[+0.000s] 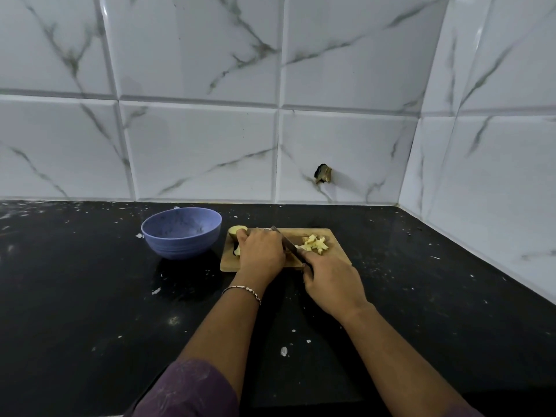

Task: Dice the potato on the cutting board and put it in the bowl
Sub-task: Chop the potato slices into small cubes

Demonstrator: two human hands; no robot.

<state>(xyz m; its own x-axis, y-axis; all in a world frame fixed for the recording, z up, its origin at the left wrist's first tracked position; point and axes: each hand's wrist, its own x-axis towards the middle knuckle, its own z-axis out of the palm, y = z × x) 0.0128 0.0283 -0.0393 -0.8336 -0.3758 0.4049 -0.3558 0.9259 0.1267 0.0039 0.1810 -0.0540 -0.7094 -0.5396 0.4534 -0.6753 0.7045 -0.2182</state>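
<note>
The left hand (260, 252) curls over what is left of the yellow-fleshed, brown-skinned potato piece (237, 231) at the left end of the small rectangular wooden cutting board (341, 258), with bent fingers hiding most of it. The right hand (331, 284) is wrapped firmly round the black handle of the steel-bladed kitchen knife (285, 240). The blade slants across the board just beside the left knuckles. A loose pile of pale diced potato cubes (315, 244) lies on the board's right half. The round blue-violet bowl (180, 246) stands left of the board on the speckled black stone countertop (90, 296), near but not touching, and no dice show in it.

The main danger is the edge working so close to the holding fingers (whether the fingertips are tucked back cannot be told, as the back of the hand covers them). A slip on a wet cut face could carry the blade into a knuckle. The stub sits at the board's very corner, so pressure may roll it off. Nothing visible anchors the board, so it might skid. The cubes could also scatter on their way across to the bowl.
</note>
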